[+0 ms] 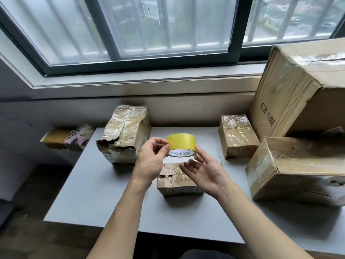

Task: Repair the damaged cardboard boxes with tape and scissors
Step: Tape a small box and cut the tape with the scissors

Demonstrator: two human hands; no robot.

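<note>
A roll of yellow tape [180,143] is held up over the middle of the grey table [89,189]. My left hand [152,159] pinches the roll's left edge with curled fingers. My right hand [203,169] is palm up beside it, thumb against the roll's right side, fingers spread and straight below it. Directly under my hands lies a small crumpled cardboard box [176,182] with torn tape on top. A metal tip of the scissors [219,160] shows just right of my right hand; the remainder is hidden.
A torn, crushed box [123,133] stands at the back left. A small taped box [237,137] stands at the back right, with a wider box [291,171] and a large tilted carton [302,86] beyond it. A window sill runs behind the table.
</note>
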